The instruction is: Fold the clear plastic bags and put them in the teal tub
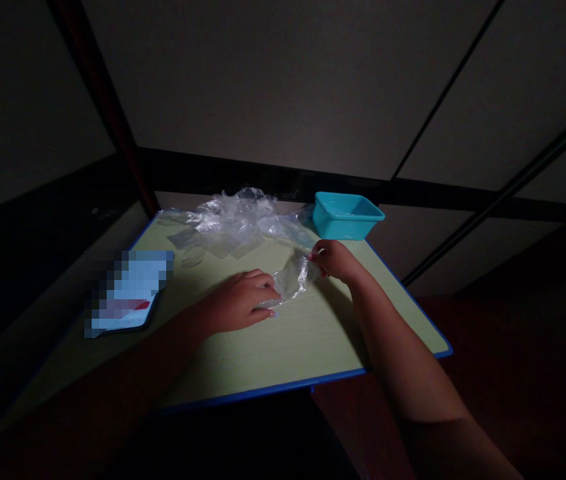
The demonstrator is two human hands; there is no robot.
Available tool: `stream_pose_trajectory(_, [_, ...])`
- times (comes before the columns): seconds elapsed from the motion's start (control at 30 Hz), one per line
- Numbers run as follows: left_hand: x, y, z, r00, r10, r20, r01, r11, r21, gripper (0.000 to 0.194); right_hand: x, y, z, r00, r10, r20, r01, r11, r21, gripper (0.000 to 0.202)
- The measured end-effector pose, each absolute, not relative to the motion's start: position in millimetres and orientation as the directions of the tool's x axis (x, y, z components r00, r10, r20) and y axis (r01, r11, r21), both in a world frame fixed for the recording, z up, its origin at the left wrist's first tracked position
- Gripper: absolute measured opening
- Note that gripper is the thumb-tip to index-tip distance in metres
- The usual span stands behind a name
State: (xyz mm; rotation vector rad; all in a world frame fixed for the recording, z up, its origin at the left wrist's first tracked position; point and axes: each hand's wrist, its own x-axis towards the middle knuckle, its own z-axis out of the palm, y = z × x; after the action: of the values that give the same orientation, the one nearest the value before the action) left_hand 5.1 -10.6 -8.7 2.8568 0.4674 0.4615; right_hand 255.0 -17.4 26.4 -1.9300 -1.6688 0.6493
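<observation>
Between the two hands, low over the middle of the desk (273,360), lay a clear plastic piece (293,279), thin, crinkled and catching the light along its folds. The right hand (333,259) had its fingers drawn together on the upper right end of the film, seemingly a pinch rather than a full grip because something so limp offered only an edge to take. The left hand (243,297) rested palm down at the other end, thumb and forefinger a little apart with film at the gap; whether they pinched it or merely pressed it down, I could not tell. Held from two ends like this, the film probably kept from curling in on itself. Behind it, along the far side, sat a loose heap of clear plastic (243,217), perhaps put there so that the nearer surface served the hands; a strip of it reached toward the right hand, and whether it joined the piece was unclear. A turquoise tub (345,225) stood upright at the far right corner, just beside the heap. A flat device (130,300), its screen blurred, lay on the left, apparently out of the hands' way.
</observation>
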Motion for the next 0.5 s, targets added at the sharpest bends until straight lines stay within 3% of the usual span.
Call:
stream_pose_trajectory(0.27, [7, -10, -12, 0.907, 0.314, 0.282, 0.237, -0.932, 0.274, 0.030, 253, -18, 26, 0.117, 0.993, 0.007, 0.454, -0.047, -0.890, 0.016])
stream_pose_trajectory(0.5, [8, -11, -9, 0.909, 0.303, 0.286, 0.225, -0.935, 0.275, 0.028, 243, -18, 25, 0.055, 0.993, 0.101, 0.224, 0.087, -0.971, 0.041])
